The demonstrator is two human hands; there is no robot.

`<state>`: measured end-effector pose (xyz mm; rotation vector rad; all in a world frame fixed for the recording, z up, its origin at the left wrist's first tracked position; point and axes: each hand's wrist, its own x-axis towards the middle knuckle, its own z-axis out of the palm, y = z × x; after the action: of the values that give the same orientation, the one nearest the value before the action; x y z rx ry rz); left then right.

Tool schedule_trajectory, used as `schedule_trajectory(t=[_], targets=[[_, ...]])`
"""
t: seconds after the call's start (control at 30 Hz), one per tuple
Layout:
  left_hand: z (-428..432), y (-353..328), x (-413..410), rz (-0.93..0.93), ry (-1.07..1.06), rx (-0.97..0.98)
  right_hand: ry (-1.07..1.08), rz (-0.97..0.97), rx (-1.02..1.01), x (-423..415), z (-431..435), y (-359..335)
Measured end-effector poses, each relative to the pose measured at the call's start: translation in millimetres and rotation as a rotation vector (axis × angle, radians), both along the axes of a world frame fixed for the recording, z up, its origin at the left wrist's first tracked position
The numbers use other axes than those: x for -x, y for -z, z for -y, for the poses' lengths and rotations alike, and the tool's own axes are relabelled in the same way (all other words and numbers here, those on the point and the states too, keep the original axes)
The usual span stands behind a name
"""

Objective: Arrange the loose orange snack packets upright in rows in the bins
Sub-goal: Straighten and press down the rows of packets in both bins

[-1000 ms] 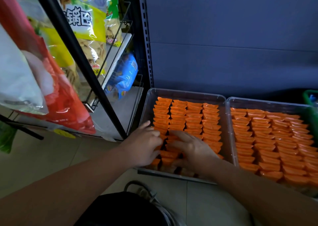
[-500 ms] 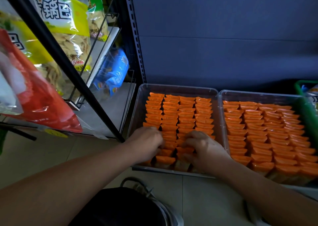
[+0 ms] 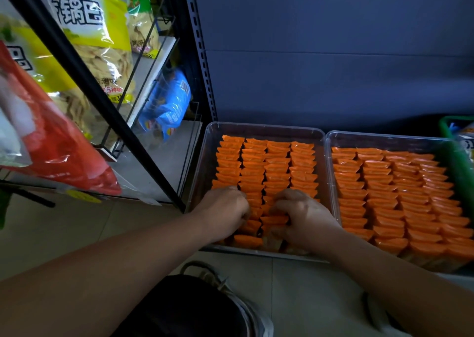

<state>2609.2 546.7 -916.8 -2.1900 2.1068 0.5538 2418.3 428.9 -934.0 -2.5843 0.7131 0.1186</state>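
Bins point(image 3: 264, 126), two; left hand point(image 3: 225, 208), right hand point(image 3: 305, 216) among four rows of packets point(image 3: 277, 167).

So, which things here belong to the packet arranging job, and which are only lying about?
Job: orange packets, left bin, right bin, left hand and right hand, both curled on packets at the left bin's near end.
Lying about: yellow snack bags, red bag, blue packet, green basket.

I log left bin point(image 3: 259, 128) and right bin point(image 3: 384, 137) touching, side by side on the floor point(image 3: 77, 234). Rows of snack packets point(image 3: 278, 168) in both. At left bin's near end, left hand point(image 3: 223, 211) and right hand point(image 3: 306, 217) grip packets. To the left, rack point(image 3: 84, 80); wall point(image 3: 333, 67) behind.
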Motion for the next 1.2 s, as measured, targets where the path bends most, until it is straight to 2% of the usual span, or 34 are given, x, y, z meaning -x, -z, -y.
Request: schedule_trajectory(t=[0.17,0.3,0.4,0.9,1.1,1.2], targets=[[-5.4,-5.0,-4.6,-0.131,0.0,-0.016,-0.044,-0.054,0.076,-5.0,-7.7,0.5],[-8.8,-3.9,1.5,-0.083,0.013,-0.142,-0.034,-0.033,0.116,-8.8,-9.0,3.3],[-5.9,-5.5,-5.4,-0.066,0.045,-0.121,-0.019,-0.006,0.094,-8.6,-7.8,4.7],[-12.4,6.4,-12.5,-0.378,-0.085,-0.003,0.003,-0.001,0.005,-6.7,2.3,1.9],[-12.9,13.7,-7.5,-0.355,-0.106,0.034,0.0,-0.031,0.016,-7.5,2.4,1.9],[-13.1,15.9,-8.3,-0.28,-0.106,0.055,-0.013,-0.068,0.022,-8.8,2.3,0.1]])
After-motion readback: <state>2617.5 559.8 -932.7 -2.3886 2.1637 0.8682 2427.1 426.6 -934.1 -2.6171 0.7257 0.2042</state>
